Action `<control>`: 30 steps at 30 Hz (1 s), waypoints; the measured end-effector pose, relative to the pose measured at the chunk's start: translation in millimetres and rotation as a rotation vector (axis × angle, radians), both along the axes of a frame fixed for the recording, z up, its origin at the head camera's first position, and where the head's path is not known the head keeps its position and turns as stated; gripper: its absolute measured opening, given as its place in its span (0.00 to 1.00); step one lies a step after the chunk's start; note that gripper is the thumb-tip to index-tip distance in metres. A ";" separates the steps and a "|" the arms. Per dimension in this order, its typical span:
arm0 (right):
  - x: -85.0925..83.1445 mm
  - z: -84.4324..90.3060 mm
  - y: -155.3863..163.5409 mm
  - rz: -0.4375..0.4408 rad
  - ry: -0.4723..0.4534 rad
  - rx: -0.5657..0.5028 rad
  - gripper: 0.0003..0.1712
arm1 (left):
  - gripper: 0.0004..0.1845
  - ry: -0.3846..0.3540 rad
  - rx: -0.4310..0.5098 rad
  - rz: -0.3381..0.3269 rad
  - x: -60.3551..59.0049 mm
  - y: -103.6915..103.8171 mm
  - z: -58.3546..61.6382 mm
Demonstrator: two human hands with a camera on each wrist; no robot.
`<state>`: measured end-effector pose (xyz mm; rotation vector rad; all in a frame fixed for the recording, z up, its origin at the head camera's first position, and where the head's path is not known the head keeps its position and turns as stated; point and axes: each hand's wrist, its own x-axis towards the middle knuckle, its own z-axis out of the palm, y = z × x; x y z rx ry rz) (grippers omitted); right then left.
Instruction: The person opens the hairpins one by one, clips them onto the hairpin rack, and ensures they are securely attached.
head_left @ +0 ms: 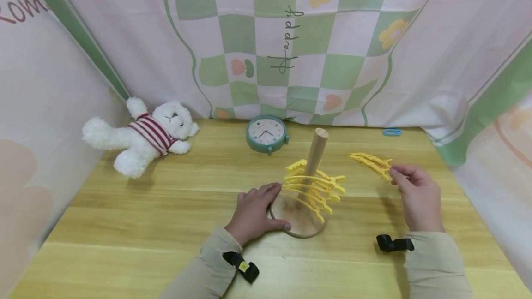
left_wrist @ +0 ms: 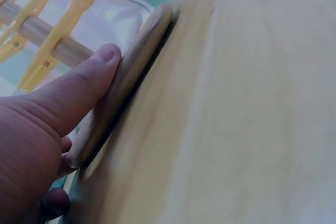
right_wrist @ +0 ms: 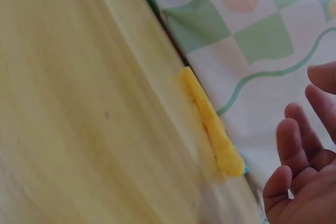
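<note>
The left hand (head_left: 253,211) lies on the counter (head_left: 166,206) with its fingers and thumb against the edge of the round wooden base (head_left: 297,223) of a peg stand, thumb stretched along the near rim; the fingers look nearly straight, pressing rather than curling. From the head view the base's far part is hidden under a stack of yellow clips (head_left: 313,188) threaded on the upright wooden peg (head_left: 317,151). The left wrist view shows what the head view cannot: the thumb (left_wrist: 86,85) flat against the base's rounded rim (left_wrist: 134,66), with the peg and the clips blurred behind it, and the other fingers mostly cut off at the bottom edge.

The right hand (head_left: 415,197) is raised just right of the stand, its fingertips at the near end of a loose yellow clip (head_left: 371,163). In the head view it seems to pinch that end, but the contact is small and unclear. In the right wrist view the fingers (right_wrist: 294,145) are loosely spread and apart from the clip (right_wrist: 212,124), which lies blurred on the counter, so I cannot tell whether the hand holds it.

Only the head view shows a white teddy bear (head_left: 141,135), a teal alarm clock (head_left: 266,134) and a small blue ring (head_left: 392,131) along the back.
</note>
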<state>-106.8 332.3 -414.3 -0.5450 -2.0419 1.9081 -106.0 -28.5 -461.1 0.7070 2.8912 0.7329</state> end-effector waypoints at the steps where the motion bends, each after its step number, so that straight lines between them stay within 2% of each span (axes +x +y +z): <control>1: -0.1 -2.9 2.4 0.011 -0.016 0.005 0.21 | 0.55 0.003 -0.001 0.006 -0.1 0.4 -0.6; 8: -0.7 -18.0 12.5 0.164 -0.072 -0.052 0.30 | 0.55 0.016 -0.009 0.028 -0.9 0.6 -3.6; 15: -1.8 -24.6 13.4 0.228 -0.053 -0.072 0.34 | 0.55 0.015 -0.009 0.026 -0.8 0.3 -2.2; 24: -1.0 -24.3 12.3 0.343 -0.076 -0.052 0.31 | 0.55 0.014 -0.012 0.027 -0.5 -0.4 -1.1; 26: -1.6 -23.1 11.4 0.348 -0.101 0.006 0.31 | 0.55 0.012 -0.012 0.026 -0.7 -0.4 -1.3; 30: -2.2 -20.8 10.6 0.319 -0.191 0.238 0.36 | 0.55 0.012 -0.009 0.024 -1.2 0.2 -2.0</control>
